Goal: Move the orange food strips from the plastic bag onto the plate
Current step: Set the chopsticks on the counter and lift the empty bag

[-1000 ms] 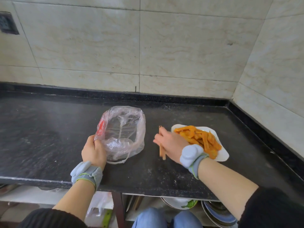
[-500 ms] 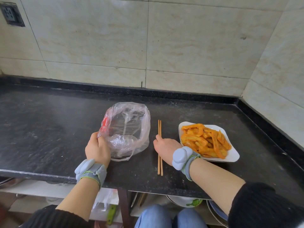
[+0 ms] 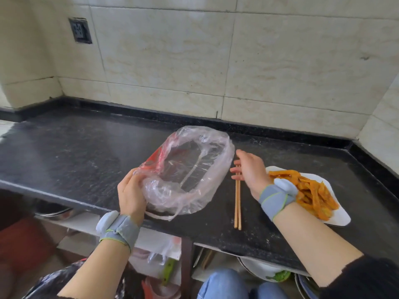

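On counter (image 3: 75,152): one plastic bag (image 3: 224,169), two chopsticks (image 3: 237,203), one plate (image 3: 339,214).

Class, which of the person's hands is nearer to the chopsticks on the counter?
Right. The right hand is over the far end of the chopsticks; the left hand grips the plastic bag, off to their left.

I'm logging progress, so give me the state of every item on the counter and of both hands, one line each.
plastic bag: mouth open, looks empty
orange food strips: piled on the plate
plate: flat on the counter, loaded
chopsticks: lying side by side between bag and plate
left hand: grips the bag's near rim
right hand: open, fingers over the chopsticks' far ends
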Tool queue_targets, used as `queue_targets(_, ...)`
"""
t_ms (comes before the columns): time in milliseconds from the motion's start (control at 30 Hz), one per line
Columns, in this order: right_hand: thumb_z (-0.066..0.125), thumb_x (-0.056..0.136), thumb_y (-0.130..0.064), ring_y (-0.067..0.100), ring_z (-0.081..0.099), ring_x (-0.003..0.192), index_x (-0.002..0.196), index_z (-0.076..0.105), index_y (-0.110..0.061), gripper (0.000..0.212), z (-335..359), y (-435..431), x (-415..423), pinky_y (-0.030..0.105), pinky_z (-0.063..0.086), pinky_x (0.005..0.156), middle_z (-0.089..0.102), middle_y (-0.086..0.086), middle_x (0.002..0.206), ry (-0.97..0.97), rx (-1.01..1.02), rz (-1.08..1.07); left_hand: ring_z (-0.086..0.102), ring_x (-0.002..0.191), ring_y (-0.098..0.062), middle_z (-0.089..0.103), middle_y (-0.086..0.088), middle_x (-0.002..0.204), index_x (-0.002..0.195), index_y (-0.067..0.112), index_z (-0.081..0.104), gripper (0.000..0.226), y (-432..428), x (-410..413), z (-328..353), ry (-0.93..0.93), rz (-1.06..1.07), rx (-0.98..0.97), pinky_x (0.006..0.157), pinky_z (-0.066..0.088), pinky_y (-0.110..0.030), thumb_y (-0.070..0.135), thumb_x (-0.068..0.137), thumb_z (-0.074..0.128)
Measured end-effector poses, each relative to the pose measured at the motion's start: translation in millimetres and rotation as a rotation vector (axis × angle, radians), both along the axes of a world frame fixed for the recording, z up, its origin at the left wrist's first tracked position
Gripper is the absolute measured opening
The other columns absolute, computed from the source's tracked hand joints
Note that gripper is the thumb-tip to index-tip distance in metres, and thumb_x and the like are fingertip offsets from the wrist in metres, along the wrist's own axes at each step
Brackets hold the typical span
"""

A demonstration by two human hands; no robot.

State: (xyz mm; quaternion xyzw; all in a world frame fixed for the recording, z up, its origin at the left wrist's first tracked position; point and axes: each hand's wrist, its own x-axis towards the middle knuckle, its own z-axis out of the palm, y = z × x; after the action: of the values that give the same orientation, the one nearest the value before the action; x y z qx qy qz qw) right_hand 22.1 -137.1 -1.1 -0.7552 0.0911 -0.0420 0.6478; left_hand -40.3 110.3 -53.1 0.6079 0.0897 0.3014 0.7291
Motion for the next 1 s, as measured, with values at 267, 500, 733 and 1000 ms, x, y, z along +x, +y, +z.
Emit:
queue_targets(267, 0.043, 0.094, -0.033, 0.009, 0.056, 0.057, 0.093, 0.070, -0.035, 0.028, 19.4, 74.8, -60.0, 0.030, 0.047, 0.054, 0.067, -0.010, 0.075, -0.164, 0.083, 0.438, 0.059, 0.096, -0.015, 0.067, -0.001, 0.095, 0.079, 0.022, 0.072, 0.023, 61.5, -68.2, -14.8, 0.027, 0.023, 0.176, 0.089, 0.044, -0.030, 0.008, 0.077, 0.055)
queue_targets(500, 0.040, 0.099, -0.028, 0.007, 0.057, 0.106, 0.118, 0.060, -0.038, 0.029, -15.2, 159.3, -114.3, 0.028, 0.042, 0.099, 0.063, -0.010, 0.122, -0.300, -0.014, 0.640, 0.052, 0.085, -0.014, 0.056, -0.008, 0.097, 0.087, 0.034, 0.070, 0.034, 123.9, -143.3, -72.3, 0.229, 0.209, 0.320, 0.079, 0.046, -0.031, 0.001, 0.084, 0.063)
queue_targets(733, 0.055, 0.094, -0.032, 0.018, 0.057, 0.102, 0.132, 0.056, -0.022, 0.040, -105.7, 219.5, -167.2, 0.024, 0.040, 0.092, 0.052, 0.000, 0.119, -0.296, -0.538, 0.867, 0.062, 0.088, -0.031, 0.064, -0.011, 0.097, 0.089, 0.014, 0.073, 0.020, 161.2, -190.1, -135.4, 0.527, 0.363, 0.413, 0.084, 0.048, -0.040, -0.002, 0.081, 0.063)
queue_targets(1000, 0.040, 0.097, -0.027, 0.026, 0.016, 0.147, 0.127, 0.050, -0.010, 0.035, -192.0, 245.7, -204.8, 0.041, 0.025, 0.114, 0.016, 0.008, 0.160, -0.613, -1.153, 1.113, 0.062, 0.092, -0.030, 0.071, -0.004, 0.096, 0.081, 0.016, 0.075, 0.015, 191.2, -219.4, -168.0, 0.905, 0.085, 0.983, 0.071, 0.043, -0.028, 0.013, 0.077, 0.062)
